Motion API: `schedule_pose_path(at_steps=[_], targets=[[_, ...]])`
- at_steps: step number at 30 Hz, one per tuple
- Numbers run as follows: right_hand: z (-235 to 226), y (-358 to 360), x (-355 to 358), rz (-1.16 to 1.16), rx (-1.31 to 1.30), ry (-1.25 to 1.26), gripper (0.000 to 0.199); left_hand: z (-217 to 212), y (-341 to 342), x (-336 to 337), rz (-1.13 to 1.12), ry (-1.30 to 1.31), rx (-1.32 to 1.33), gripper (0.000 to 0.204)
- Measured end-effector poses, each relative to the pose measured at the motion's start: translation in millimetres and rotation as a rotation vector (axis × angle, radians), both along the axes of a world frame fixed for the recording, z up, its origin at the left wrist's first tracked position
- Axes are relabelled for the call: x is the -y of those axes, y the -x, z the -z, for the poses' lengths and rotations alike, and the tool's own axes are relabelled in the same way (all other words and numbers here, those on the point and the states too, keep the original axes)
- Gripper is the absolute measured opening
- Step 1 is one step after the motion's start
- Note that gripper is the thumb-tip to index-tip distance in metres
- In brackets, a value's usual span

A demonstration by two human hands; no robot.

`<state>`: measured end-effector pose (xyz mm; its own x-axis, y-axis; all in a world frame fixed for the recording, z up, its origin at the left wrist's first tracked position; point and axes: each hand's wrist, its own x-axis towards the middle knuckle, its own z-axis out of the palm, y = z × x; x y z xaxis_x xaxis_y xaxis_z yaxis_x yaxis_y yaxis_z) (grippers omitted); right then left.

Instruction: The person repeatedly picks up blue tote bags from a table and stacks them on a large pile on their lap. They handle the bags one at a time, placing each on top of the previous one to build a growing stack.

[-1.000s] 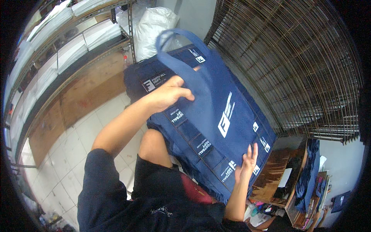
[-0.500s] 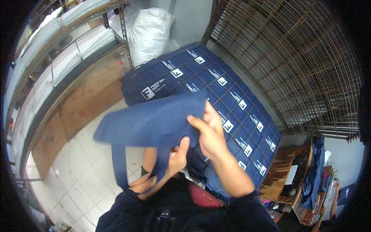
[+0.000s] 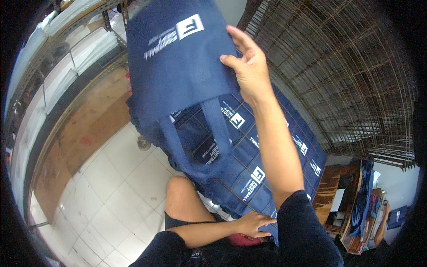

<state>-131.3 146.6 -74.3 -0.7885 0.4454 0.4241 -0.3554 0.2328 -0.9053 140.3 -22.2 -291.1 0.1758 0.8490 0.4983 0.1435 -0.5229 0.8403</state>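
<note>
A navy tote bag (image 3: 178, 75) with a white printed logo hangs in the air at the upper middle, its two loop handles dangling toward me. My right hand (image 3: 251, 66) grips its right edge between thumb and fingers, arm stretched far forward. Low in the view, my left hand (image 3: 251, 224) is open, thumb and fingers apart, beside the near edge of the pile; whether it touches cloth I cannot tell. Rows of similar printed navy bags (image 3: 249, 155) lie flat below, with thin wire rods over them. The raised bag hides the far part of these rows.
A tall stack of rusty wire racks (image 3: 338, 75) leans up on the right. Shelving with white stacked sheets (image 3: 53, 98) and a brown board (image 3: 89, 120) line the left. At lower right stands a wooden shelf (image 3: 329, 191) with hanging navy cloth. White floor tiles (image 3: 115, 187) show at left.
The tote bag has swung up and forward in my right hand, its printed face now showing. My left hand has let go of it and dropped to the lower right.
</note>
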Motion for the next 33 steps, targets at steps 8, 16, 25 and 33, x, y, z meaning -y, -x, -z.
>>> schedule_pose_path(at_steps=[8, 16, 25, 33], targets=[[172.4, 80.3, -56.2, 0.426, -0.014, 0.388, 0.069, 18.1, 7.1, -16.6, -0.184, -0.113, 0.099, 0.057], [266.3, 88.8, -158.6, 0.824, 0.391, 0.366, 0.076, 18.7, 33.7, -21.0, 0.041, -0.008, 0.253, 0.055], [266.8, 93.9, -165.5, 0.789, 0.405, 0.405, 0.076, 119.7, -88.0, -41.7, -0.342, -0.180, -0.008, 0.056], [281.5, 75.4, -198.3, 0.901, 0.455, 0.296, 0.073, -19.0, 56.6, -19.4, 0.259, 0.275, 0.510, 0.058]])
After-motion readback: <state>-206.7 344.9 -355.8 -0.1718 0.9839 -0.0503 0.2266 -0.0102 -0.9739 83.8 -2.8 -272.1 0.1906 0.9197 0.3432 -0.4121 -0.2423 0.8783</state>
